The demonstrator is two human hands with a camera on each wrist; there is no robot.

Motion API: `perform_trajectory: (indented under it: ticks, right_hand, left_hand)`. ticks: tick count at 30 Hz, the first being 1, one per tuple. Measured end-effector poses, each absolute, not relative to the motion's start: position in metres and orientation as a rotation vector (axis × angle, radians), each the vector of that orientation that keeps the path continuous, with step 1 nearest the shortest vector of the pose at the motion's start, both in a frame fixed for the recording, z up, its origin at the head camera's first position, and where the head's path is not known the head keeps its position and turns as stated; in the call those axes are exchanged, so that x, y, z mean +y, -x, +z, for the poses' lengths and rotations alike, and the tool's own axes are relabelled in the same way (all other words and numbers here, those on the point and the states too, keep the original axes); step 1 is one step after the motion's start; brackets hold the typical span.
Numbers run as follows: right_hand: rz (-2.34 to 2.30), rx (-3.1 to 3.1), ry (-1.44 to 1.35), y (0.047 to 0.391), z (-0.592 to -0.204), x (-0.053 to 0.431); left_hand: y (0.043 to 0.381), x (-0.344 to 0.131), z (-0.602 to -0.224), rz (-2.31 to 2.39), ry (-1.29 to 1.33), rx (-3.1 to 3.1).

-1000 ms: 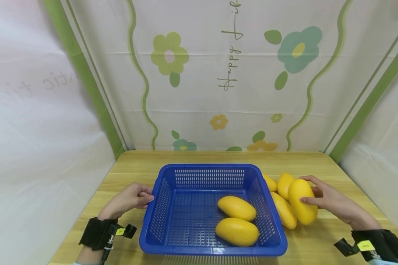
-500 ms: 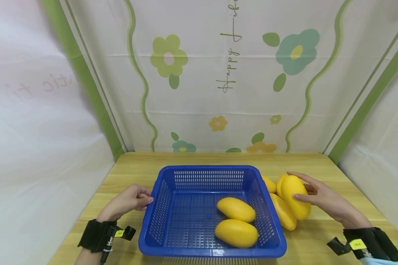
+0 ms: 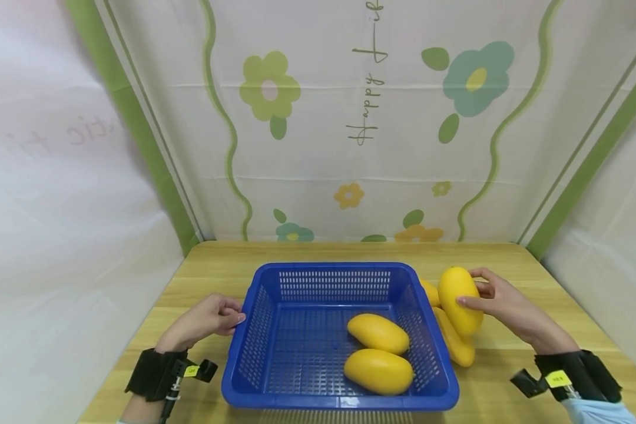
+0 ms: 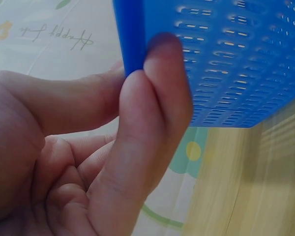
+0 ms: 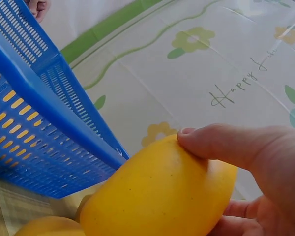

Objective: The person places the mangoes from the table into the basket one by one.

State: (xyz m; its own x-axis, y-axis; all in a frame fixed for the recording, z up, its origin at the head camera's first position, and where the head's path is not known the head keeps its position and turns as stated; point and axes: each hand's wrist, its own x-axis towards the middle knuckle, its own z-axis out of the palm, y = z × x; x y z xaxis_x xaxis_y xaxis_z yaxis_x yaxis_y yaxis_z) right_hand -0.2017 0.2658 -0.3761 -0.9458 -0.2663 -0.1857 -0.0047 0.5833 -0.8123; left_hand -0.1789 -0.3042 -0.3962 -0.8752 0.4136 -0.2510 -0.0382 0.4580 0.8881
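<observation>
A yellow mango (image 3: 458, 301) is held in my right hand (image 3: 516, 309), thumb on one side and fingers on the other. It overlaps the mangoes beside the basket in the head view. The right wrist view shows this mango (image 5: 157, 196) close to the basket's side wall. My left hand (image 3: 209, 321) pinches the left rim of the blue plastic basket (image 3: 339, 401); the left wrist view has thumb and fingers (image 4: 142, 108) on either side of that rim. Inside, at the right, lie two mangoes, a rear one (image 3: 378, 333) and a front one (image 3: 378, 371).
More mangoes lie on the wooden table (image 3: 509, 383) against the basket's right side: one toward the back (image 3: 430, 292) and one in front (image 3: 457, 343), both partly hidden. A printed cloth (image 3: 318, 147) hangs behind the table, with white cloth at both sides.
My right hand has carried its mango left and slightly back, toward the basket, over the mangoes on the table. My left hand and the basket stay in place.
</observation>
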Motion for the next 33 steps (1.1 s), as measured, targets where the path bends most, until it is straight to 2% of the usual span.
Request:
perform_trajectory:
  ticks: [9,33]
  right_hand:
    - [-1.427,2.441,0.232,0.203,-0.374,0.258]
    - [-1.404,2.518,0.310,0.203,-0.369,0.237]
  left_hand:
    - [0.179,-0.303,-0.395,1.396,-0.311,2.282]
    - [0.180,-0.304,-0.395,1.389,-0.307,2.284]
